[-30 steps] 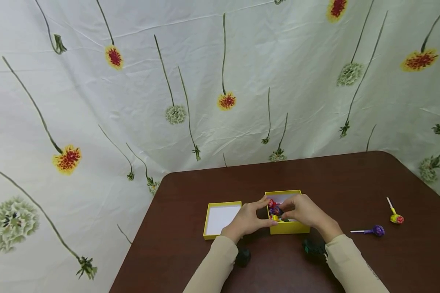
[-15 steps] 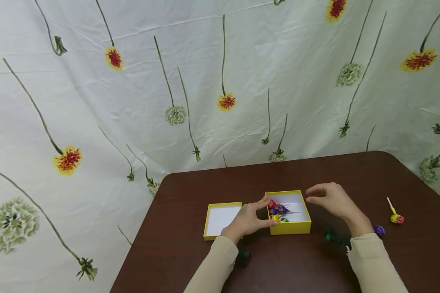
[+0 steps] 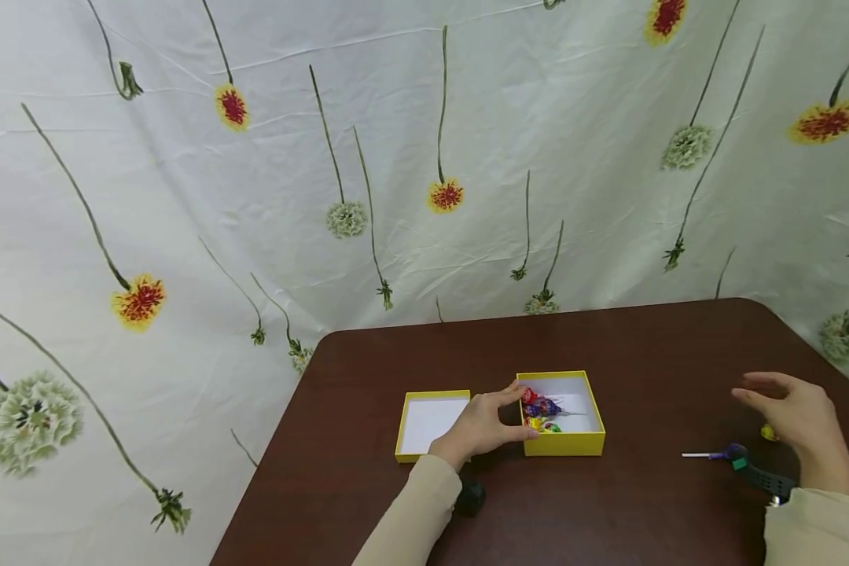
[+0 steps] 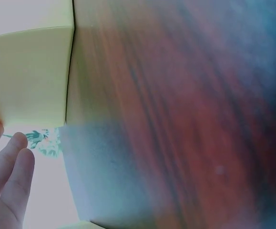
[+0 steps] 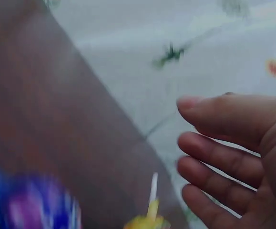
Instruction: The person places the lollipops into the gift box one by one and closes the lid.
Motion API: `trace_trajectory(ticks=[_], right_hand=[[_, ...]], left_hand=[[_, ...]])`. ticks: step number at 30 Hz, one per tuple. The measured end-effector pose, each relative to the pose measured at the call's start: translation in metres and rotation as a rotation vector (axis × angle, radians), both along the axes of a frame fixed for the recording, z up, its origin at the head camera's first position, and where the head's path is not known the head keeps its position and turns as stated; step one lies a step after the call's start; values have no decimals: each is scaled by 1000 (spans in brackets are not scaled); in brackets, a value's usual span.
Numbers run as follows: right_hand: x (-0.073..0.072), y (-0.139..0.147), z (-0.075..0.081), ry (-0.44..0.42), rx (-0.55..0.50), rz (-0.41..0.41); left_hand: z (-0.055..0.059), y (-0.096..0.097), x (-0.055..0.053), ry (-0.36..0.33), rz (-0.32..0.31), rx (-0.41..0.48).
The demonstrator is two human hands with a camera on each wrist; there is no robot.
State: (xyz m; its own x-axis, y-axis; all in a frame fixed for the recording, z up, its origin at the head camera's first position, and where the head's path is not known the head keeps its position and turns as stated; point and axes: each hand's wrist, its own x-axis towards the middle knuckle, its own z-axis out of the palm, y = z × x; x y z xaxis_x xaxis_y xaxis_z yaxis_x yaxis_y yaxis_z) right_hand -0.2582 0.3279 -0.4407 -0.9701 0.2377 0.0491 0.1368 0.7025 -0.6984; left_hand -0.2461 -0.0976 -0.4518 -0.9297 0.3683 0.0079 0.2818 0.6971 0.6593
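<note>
A yellow box (image 3: 564, 445) with a white inside stands on the table, with several wrapped lollipops (image 3: 548, 407) along its left side. My left hand (image 3: 483, 428) holds the box by its left side, thumb near the front corner and fingers toward the back one. Its fingers (image 4: 15, 174) lie by the yellow wall in the left wrist view. Over the table's right side, my right hand (image 3: 803, 420) has relaxed fingers with nothing between them. Near it lie a purple lollipop (image 3: 707, 455) and a yellow lollipop (image 5: 147, 222), which the hand partly hides in the head view.
Left of the box lies a yellow-rimmed lid (image 3: 431, 420), white side up, partly behind the left hand. Dark wrist straps (image 3: 769, 479) sit at both wrists. The brown table (image 3: 608, 519) ends at a flower-printed cloth (image 3: 580, 102) behind.
My right hand has come out of the box and moved right, over to the two loose lollipops. The left hand has kept its place on the box. The head view has shifted slightly.
</note>
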Motion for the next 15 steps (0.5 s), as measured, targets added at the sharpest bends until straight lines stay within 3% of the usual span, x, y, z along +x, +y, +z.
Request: trace_trajectory(ticks=[5,15], right_hand=[[2,14,-14,-43,-14,-136],[0,23,-23,-207,31,-178]], left_hand=[[0,1,-1,-3,5,-8],[0,1,-2,4,-5,-1]])
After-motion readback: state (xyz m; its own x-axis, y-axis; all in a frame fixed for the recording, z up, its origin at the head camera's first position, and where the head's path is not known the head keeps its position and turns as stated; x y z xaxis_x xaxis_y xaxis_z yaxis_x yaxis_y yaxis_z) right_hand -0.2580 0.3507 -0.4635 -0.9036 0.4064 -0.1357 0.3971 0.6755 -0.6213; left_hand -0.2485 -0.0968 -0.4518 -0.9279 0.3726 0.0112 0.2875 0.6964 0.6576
